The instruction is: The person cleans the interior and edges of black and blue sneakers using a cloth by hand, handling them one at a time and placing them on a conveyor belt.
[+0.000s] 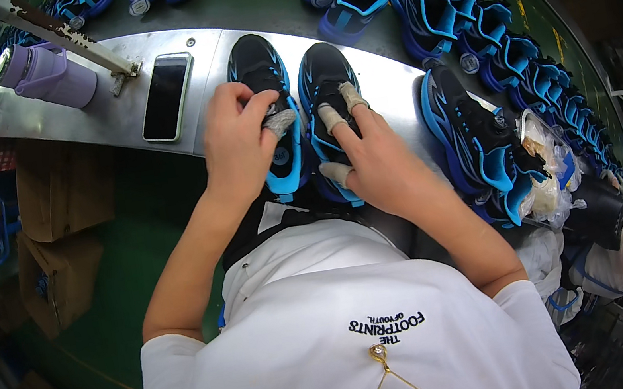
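Note:
Two black shoes with bright blue trim lie side by side on a grey metal bench [114,115], toes pointing away from me. My left hand [240,145] rests on the left shoe [261,73], fingers curled over its tongue area, one fingertip wrapped in tape. My right hand [366,154] lies on the right shoe [321,72], taped fingers pressing on its top and inner side. Both hands touch the shoes near the opening; whether either grips a lace or a part is hidden by the fingers.
A dark phone [166,97] lies left of the shoes, beside a lilac bottle [44,73]. More black-and-blue shoes [472,138] sit at my right, and a long row [514,43] curves along a green belt. Plastic bags [549,167] and cardboard boxes [53,193] stand nearby.

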`<state>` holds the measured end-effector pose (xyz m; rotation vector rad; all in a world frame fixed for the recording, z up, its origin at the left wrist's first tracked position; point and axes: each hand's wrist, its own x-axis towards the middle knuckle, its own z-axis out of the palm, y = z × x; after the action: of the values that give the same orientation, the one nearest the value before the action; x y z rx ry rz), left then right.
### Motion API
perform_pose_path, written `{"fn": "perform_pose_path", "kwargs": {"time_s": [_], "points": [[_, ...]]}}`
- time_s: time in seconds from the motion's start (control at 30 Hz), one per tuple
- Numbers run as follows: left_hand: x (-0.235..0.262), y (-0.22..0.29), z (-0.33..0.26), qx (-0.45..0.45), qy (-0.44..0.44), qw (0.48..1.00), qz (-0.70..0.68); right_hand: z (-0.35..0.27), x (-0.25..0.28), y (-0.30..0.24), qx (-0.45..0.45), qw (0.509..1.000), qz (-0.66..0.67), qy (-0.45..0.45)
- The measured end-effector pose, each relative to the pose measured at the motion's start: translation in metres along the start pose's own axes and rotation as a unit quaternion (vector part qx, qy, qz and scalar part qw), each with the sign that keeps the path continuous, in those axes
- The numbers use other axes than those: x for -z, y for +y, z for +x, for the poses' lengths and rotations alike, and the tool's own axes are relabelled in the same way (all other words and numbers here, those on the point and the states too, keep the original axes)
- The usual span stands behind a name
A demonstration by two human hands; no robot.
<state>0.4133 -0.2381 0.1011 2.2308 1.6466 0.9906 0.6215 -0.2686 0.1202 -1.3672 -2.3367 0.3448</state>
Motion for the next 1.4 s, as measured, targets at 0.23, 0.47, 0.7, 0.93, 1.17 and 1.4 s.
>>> {"fn": "perform_pose_path", "kwargs": {"time_s": [0.23,0.47,0.7,0.93,1.17,1.4], "points": [[-0.009,0.014,-0.001,0.064,-0.008,0.997,-0.047,0.019,0.032,0.027,-0.052,0.981,0.188,-0.012],[-0.014,0.016,0.003,0.033,0.010,0.999,-0.039,0.006,0.002,0.047,0.093,0.982,0.160,-0.033],[-0.015,0.023,0.007,0.051,-0.007,0.996,-0.067,0.021,0.016,0.045,0.186,0.977,0.004,-0.108],[-0.009,0.033,0.002,0.066,-0.001,0.997,-0.048,0.023,0.048,0.064,0.097,0.937,0.236,-0.238],[-0.005,0.028,-0.002,0.056,-0.065,0.991,-0.106,-0.002,0.013,0.061,0.117,0.980,0.159,-0.013],[-0.003,0.010,0.007,0.057,-0.124,0.964,-0.229,-0.007,0.015,0.060,0.050,0.991,0.113,-0.050]]}}
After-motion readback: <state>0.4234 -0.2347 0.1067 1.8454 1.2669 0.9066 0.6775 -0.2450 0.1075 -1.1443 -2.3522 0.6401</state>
